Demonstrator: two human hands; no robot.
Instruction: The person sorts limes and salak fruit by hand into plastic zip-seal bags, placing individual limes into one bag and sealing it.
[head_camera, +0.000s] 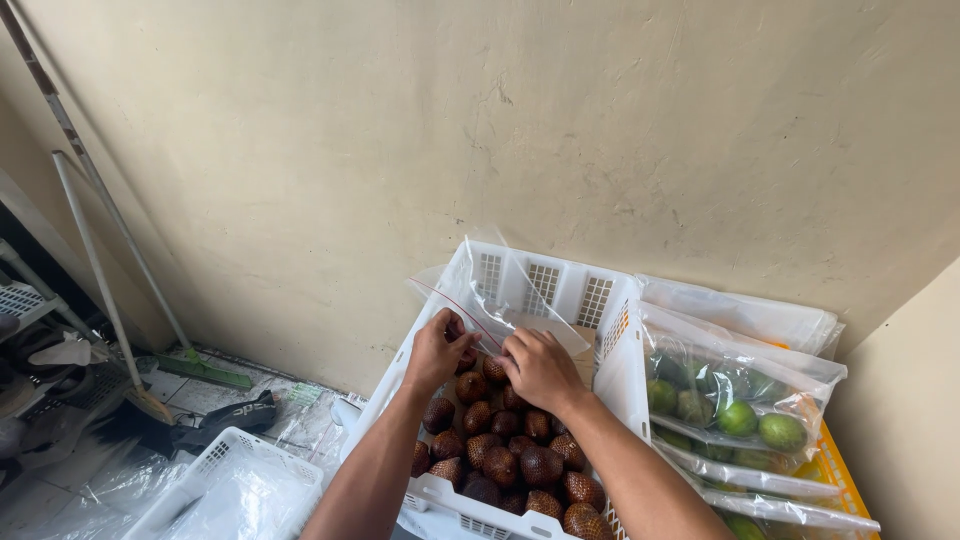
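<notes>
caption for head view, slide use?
Both hands hold a clear bag over a white crate of brown fruit.

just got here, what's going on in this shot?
A person leans over a white plastic crate filled with brown scaly fruit. Both hands pinch the mouth of a clear zip bag, left hand and right hand side by side just above the fruit. To the right, sealed clear bags of green fruit are stacked on a yellow crate. A second white crate sits lower left; brooms lean against the wall.
</notes>
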